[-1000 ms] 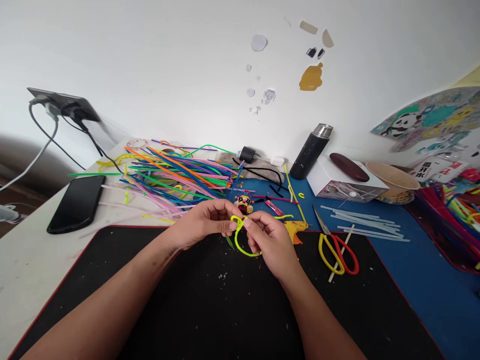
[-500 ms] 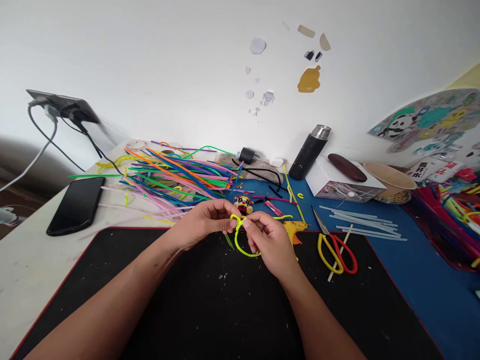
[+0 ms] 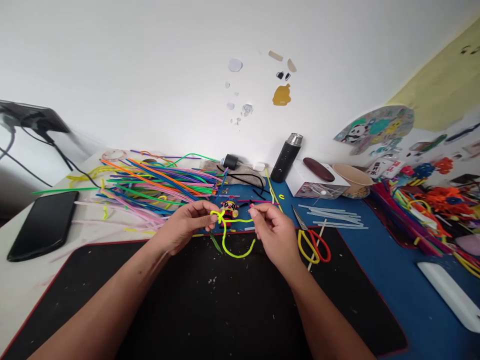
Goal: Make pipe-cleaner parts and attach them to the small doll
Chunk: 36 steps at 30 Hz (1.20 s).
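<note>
A bright yellow pipe cleaner [image 3: 239,256] is bent into small loops at its left end, which my left hand [image 3: 187,223] pinches between thumb and fingers. From these loops one strand runs straight across to my right hand [image 3: 274,231], whose thumb and fingertips close on it. The other strand hangs below in an open curve, its tip free near my right hand. Just behind the yellow strands stands a small clown-like figure [image 3: 228,209] in red, yellow and blue, partly covered. A thin green leaf-shaped piece [image 3: 215,243] lies below my left fingertips.
Coloured pipe cleaners [image 3: 157,182] heap at the back left beside a black phone [image 3: 43,225]. Scissors [image 3: 314,245] lie over a thin stick, right of my right hand, near translucent sticks [image 3: 333,215]. Behind stand a black flask [image 3: 287,157], a white box [image 3: 315,184] and a bowl [image 3: 352,177].
My hands have moved apart, drawing one yellow strand straight, while the other strand now hangs loose. The view has shifted to the right.
</note>
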Motion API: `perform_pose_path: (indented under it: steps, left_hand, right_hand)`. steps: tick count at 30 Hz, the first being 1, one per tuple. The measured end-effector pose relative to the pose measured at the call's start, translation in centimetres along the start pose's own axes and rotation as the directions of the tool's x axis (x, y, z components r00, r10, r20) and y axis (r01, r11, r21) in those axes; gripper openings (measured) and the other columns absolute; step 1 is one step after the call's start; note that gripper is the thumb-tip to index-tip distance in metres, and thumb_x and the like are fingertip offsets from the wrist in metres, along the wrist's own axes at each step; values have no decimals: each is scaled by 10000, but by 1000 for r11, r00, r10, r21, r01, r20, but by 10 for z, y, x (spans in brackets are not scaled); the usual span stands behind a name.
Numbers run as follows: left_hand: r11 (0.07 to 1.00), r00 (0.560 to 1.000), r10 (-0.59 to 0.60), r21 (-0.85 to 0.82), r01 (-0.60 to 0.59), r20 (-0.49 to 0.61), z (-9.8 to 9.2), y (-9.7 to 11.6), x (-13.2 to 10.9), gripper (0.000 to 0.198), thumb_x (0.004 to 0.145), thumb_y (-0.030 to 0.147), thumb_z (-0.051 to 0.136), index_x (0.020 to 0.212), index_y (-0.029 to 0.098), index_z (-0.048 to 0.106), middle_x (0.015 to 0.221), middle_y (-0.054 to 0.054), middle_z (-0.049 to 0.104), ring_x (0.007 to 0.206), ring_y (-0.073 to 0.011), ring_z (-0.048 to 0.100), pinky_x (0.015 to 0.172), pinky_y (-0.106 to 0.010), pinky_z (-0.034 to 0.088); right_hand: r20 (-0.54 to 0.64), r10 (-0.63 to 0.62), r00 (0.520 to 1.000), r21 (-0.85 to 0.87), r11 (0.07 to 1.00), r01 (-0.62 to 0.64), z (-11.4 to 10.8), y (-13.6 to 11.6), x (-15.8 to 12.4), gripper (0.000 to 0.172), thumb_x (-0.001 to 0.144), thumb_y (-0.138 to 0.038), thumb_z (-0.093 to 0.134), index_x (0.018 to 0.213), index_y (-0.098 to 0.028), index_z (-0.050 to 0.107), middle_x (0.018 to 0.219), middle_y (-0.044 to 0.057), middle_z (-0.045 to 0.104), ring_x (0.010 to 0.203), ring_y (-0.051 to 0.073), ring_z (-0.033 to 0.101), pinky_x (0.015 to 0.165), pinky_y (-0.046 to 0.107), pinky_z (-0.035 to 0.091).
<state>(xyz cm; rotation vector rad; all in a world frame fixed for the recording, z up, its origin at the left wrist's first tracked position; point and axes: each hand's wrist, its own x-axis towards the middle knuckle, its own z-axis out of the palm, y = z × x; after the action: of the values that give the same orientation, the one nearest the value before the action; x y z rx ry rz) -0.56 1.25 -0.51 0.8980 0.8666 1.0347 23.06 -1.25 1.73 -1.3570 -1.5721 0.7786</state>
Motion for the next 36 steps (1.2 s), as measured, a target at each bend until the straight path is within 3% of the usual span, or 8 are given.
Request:
perform_pose_path:
  steps: [5,11,18,20,24,30,33,36]
  left_hand:
    - [996,998,-23,-87,19,-52,-1,-1,2,384,568,332,1028,839,170,811,740,-3,681,627,-105,590,598,-210,488]
    - [991,998,-31,-133,23,-62,-4,-4,4,366,583,306,1025,845,164,814,739,-15,685,639,-109,618,603,-196,510]
    - [993,998,-10,-122,3,-55,-2,-5,3,327,611,278,1008,858,171,822,745,-33,702,641,-129,622,588,-217,515]
    - [994,999,-7,-113,2,-51,-2,-5,3,323,619,281,1007,861,174,821,747,-33,705,647,-129,624,596,-218,517]
    - [994,1000,0,-105,-3,-30,-1,-5,2,310,640,292,1001,858,172,817,752,-24,691,648,-120,613,601,-212,510]
    - [989,999,-2,-150,-4,-35,0,-3,1,358,600,320,1022,851,168,816,737,-18,684,637,-109,603,595,-201,491]
    - [986,999,0,-165,-8,-49,1,-2,1,360,600,312,1020,853,160,815,739,-19,688,634,-104,599,598,-199,485]
    - [984,996,4,-176,-20,-87,2,-2,1,357,600,272,1014,867,153,810,764,-19,696,641,-105,610,609,-206,495]
  right_hand:
    - [-46,35,998,-453,890,-52,-60,13,2,326,989,-497,568,975,-223,744,731,23,711,650,198,627,612,290,415]
    - [-76,186,980,-807,565,-169,-125,49,-11,352,984,-447,546,1183,-223,729,915,84,777,773,257,702,620,313,404]
    - [35,316,948,-916,388,-95,-141,81,-30,373,990,-313,596,1330,-183,678,1204,144,734,1058,298,707,738,328,458]
    - [46,325,945,-913,397,-92,-139,88,-31,380,997,-285,590,1350,-167,670,1248,159,707,1098,303,695,775,331,463]
    - [58,342,938,-883,455,-111,-138,96,-28,348,975,-255,617,1305,-181,696,1133,122,717,954,251,701,774,315,457]
    - [25,304,952,-865,485,-132,-139,89,-24,271,910,-198,615,1159,-176,721,1081,108,723,908,239,680,730,308,438]
    - [-55,328,943,-699,662,-271,-139,79,-25,212,882,-247,620,1059,-186,717,898,61,707,765,219,647,670,313,441]
    - [-70,399,914,-242,882,-404,-134,63,-30,275,823,-412,721,982,-191,688,780,14,641,624,193,574,576,312,451]
